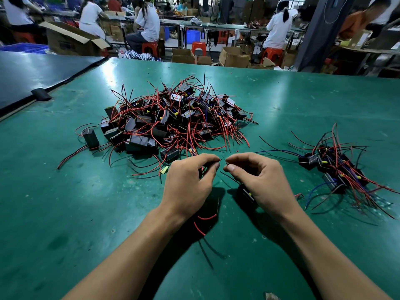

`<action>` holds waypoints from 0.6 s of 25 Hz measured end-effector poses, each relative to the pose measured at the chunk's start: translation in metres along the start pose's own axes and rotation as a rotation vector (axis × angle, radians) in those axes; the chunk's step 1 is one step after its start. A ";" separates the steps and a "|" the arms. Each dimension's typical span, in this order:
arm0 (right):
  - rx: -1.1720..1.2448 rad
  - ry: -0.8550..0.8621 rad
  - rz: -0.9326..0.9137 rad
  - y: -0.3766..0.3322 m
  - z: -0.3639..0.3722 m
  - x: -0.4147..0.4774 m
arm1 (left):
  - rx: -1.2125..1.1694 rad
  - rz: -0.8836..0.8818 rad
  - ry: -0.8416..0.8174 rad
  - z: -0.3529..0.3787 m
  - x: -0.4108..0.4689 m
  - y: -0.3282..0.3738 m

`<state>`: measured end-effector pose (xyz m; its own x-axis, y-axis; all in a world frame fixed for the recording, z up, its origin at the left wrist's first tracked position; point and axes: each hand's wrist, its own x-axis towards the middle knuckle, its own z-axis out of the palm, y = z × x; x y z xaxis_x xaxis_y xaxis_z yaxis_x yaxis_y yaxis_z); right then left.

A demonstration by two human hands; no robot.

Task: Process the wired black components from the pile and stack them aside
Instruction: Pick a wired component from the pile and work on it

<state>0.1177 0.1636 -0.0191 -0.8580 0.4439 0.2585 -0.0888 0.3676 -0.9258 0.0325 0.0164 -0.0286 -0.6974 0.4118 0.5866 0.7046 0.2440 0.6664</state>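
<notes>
A big pile point(173, 120) of black box components with red and black wires lies on the green table point(86, 213), just beyond my hands. A smaller heap point(333, 167) of the same parts sits at the right. My left hand point(188, 180) pinches a thin wire end between thumb and forefinger. My right hand point(257, 180) pinches another wire end; the two tips nearly meet. One black component point(246, 194) hangs under my right palm, mostly hidden. Its red wire point(205, 219) trails below my left wrist.
A lone component point(91, 138) stands left of the pile. A dark mat point(32, 76) covers the table's far left. Beyond the far edge are cardboard boxes point(233, 57), red stools and seated workers. A scrap point(271, 296) lies near the front edge.
</notes>
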 end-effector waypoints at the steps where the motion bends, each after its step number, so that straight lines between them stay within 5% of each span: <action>1: 0.024 -0.008 0.004 0.000 0.000 0.000 | -0.006 -0.004 0.001 0.000 0.000 0.001; 15: 0.087 -0.051 0.009 0.002 0.001 0.001 | -0.052 -0.042 -0.012 0.003 0.003 0.003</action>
<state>0.1161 0.1641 -0.0205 -0.8835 0.4037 0.2377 -0.1226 0.2903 -0.9490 0.0330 0.0208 -0.0258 -0.7245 0.4127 0.5520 0.6666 0.2159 0.7134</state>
